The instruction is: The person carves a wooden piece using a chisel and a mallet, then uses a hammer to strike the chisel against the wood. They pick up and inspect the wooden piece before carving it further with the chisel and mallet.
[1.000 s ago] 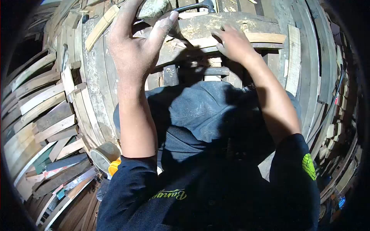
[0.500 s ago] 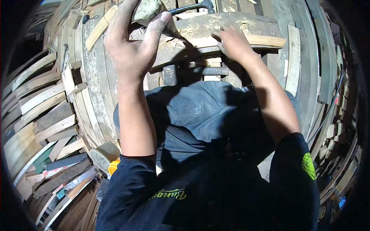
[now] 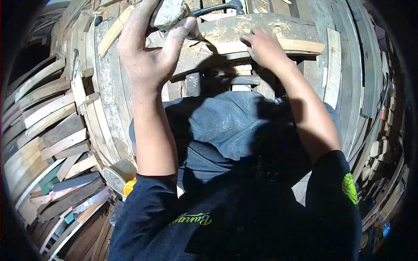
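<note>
My left hand (image 3: 150,56), dusted pale, is raised at the top left, its thumb and fingers closed around a whitish, rough-ended tool (image 3: 169,14). A dark part of it tapers down and right towards the wood; I cannot tell its exact kind. My right hand (image 3: 266,47) rests with bent fingers on a light wooden strip (image 3: 300,45), gripping it from above. The strip lies along the near edge of a thick, worn board (image 3: 213,32) strewn with shavings. Just behind the board lies a hammer (image 3: 217,7) with a dark handle.
Wooden offcuts (image 3: 56,126) are piled at the left, and more wood pieces (image 3: 376,152) lie at the right. A round bucket (image 3: 115,176) and a yellow object (image 3: 129,187) are beside my left arm. A loose wooden slat (image 3: 115,31) lies beyond my left hand.
The whitish tool in my left hand has tilted and shifted slightly to the right, with the thumb a little lower. My right hand stays on the strip.
</note>
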Available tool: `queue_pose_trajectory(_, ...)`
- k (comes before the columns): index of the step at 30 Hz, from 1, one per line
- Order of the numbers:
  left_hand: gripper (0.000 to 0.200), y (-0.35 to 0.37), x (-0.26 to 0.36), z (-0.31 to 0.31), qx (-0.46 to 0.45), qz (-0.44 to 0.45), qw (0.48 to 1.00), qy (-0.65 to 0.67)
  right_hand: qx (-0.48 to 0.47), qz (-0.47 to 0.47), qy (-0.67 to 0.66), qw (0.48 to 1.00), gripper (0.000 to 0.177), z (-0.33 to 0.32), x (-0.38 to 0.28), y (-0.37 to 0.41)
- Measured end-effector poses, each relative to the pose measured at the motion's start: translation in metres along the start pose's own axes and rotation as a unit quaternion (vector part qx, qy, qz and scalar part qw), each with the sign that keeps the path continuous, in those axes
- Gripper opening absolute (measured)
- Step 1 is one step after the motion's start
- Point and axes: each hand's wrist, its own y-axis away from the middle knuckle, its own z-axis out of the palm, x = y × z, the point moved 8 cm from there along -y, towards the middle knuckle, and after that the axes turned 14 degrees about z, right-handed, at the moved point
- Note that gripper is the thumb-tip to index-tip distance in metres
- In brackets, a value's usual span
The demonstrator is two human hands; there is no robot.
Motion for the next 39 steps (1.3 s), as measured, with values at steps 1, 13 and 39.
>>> queue_pose_trajectory(1,0.054,-0.001,0.002,0.001,0.000,0.000,1.000,0.000,0.000,0.000,0.000,1.000,0.038,0.000,0.000,0.000)
queue_pose_trajectory(13,0.055,-0.002,0.002,0.005,-0.023,-0.002,0.999,0.046,0.019,-0.007,-0.003,1.000,0.034,0.001,0.001,-0.001)
queue_pose_trajectory(39,0.053,0.005,-0.005,0.004,0.010,0.008,0.999,0.034,-0.018,0.005,0.018,1.000,0.039,0.006,0.001,0.000)
